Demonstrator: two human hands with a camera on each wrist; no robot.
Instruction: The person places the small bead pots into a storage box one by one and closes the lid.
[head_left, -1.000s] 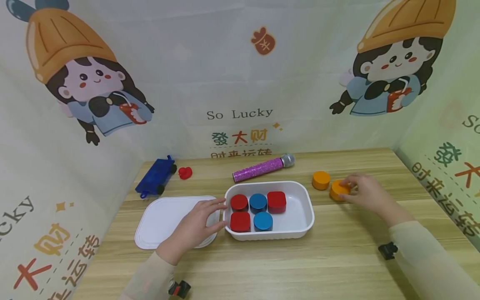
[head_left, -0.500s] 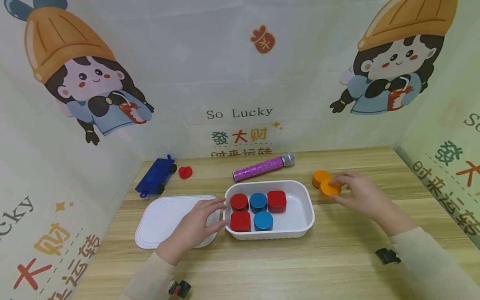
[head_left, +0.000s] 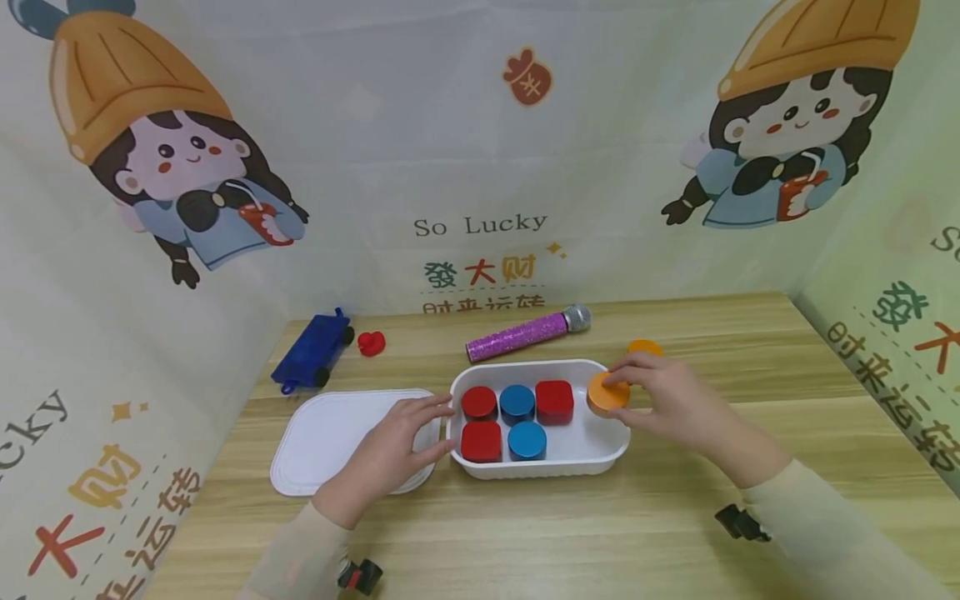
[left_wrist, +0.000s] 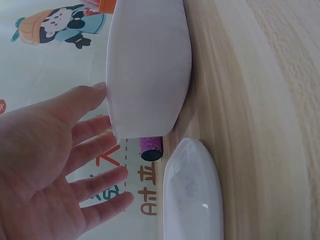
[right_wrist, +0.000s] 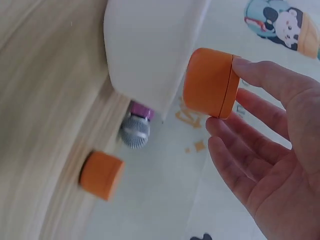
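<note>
My right hand (head_left: 678, 408) pinches a round orange block (head_left: 608, 394) between thumb and fingers, over the right end of a white plastic box (head_left: 540, 472). In the right wrist view that orange block (right_wrist: 210, 82) appears above the box rim, with a thin seam near its top. Inside the box, to the left, sit a round red block (head_left: 478, 403), two round blue blocks (head_left: 527, 442) and two squarish red blocks (head_left: 480, 442). My left hand (head_left: 386, 446) rests with extended fingertips at the box's left rim. The left wrist view shows its thumb against the wall.
A second round orange block (head_left: 646, 347) stands behind my right hand, partly hidden. Behind the box lies a glittery purple microphone (head_left: 525, 335). A white lid (head_left: 322, 442) lies left of it, with a blue toy cart (head_left: 313, 352) and small red piece (head_left: 371, 343) farther back.
My right hand has picked up the nearer orange block and carried it left, past the other orange one, to over the box. The left hand has stayed at the rim.
</note>
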